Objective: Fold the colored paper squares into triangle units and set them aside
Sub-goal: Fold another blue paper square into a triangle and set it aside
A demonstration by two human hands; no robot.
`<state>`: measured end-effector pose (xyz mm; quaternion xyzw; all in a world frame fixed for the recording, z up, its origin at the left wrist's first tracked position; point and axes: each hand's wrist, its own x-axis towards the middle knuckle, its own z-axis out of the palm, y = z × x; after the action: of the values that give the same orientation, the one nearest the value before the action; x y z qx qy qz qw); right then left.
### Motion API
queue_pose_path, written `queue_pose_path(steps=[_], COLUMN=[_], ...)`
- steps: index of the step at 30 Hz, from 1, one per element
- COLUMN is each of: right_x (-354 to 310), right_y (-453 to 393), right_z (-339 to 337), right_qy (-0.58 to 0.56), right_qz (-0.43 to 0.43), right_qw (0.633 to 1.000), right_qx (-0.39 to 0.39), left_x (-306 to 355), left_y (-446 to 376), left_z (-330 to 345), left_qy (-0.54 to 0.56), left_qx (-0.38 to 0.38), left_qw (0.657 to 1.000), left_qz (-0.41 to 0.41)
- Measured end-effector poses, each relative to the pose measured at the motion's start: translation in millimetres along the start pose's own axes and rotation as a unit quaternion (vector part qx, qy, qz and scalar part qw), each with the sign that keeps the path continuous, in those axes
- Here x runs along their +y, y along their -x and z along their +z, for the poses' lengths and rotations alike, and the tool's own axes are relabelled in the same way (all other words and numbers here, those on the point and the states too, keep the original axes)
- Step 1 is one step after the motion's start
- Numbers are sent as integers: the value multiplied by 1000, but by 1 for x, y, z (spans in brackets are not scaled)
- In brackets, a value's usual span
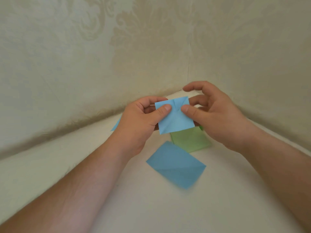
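Two bare forearms are extended forward from the near corners of the view and are brought together above the far middle of the surface. The left hand (pixel 141 120) is held palm up, its fingers curled, and the blue paper square (pixel 175 115) is pinched at its left edge between the thumb on top and the fingers beneath. The right hand (pixel 217 115) is turned inward; its thumb is pressed on the paper's upper face near the centre crease, while the index finger is arched free above and the other fingers are curled behind.
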<state>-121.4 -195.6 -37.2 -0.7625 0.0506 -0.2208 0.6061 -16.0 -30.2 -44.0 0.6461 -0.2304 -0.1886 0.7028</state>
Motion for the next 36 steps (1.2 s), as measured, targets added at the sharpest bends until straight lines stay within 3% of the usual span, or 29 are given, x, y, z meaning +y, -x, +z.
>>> queue_pose_path(steps=[3,7,12,19,28,36], right_x=[1,10,12,7,1,-2], right_y=[-2,-2,-2,0,3,2], right_z=[-9,-12,-7,-6,4,10], right_qy=[26,162,144,48,-5,-52], right_qz=[-60,-133,-166,-131,-106,-56], right_qw=[998,978,976,990,994,996], right_qx=[8,-21,-15,-21,7,41], left_x=[-1,2,6,9,9,10], left_y=[-2,-1,2,5,11,11], left_z=[-2,-2,-1,2,11,9], left_qy=[-5,-9,11,27,109,70], left_qx=[11,-14,-10,-13,-50,-44], left_qw=[1000,999,999,999,993,997], left_qz=[19,40,32,36,-22,-2])
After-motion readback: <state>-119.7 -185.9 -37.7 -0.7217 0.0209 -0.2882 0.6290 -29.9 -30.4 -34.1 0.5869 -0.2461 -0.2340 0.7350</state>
